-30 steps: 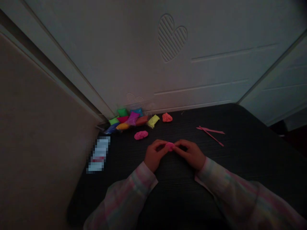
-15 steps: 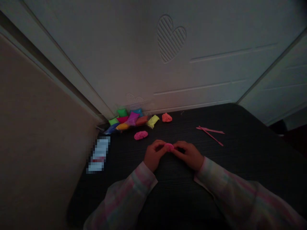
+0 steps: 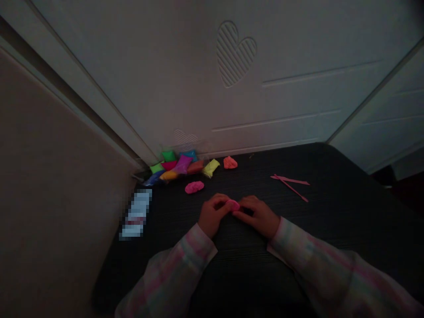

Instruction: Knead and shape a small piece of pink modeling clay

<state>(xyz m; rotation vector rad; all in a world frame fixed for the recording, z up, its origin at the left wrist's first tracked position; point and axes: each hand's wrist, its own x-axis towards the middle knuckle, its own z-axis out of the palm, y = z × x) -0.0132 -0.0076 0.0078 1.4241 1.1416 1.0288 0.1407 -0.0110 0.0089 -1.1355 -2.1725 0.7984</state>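
Between my two hands is a small, flattened piece of pink modelling clay (image 3: 233, 205). My left hand (image 3: 213, 214) pinches it from the left, thumb and fingers closed on its edge. From the other side, my right hand (image 3: 260, 215) grips the same piece with thumb and fingertips. Beyond my left hand, a lumpy pink clay piece (image 3: 194, 187) lies on the dark table (image 3: 241, 274). An orange clay lump (image 3: 230, 162) rests farther back, close to the white panel.
Several coloured clay packets (image 3: 183, 164) lie in clear plastic at the back left, with a yellow packet (image 3: 211, 168) beside them. Two thin pink modelling tools (image 3: 291, 181) lie crossed at right. A pixelated pale item (image 3: 136, 214) is at the left edge. A white panel (image 3: 298, 101) rises behind.
The clay piece has turned slightly and shifted a little down and left between my fingers. My right thumb has moved slightly left under its edge. My left hand has hardly moved.
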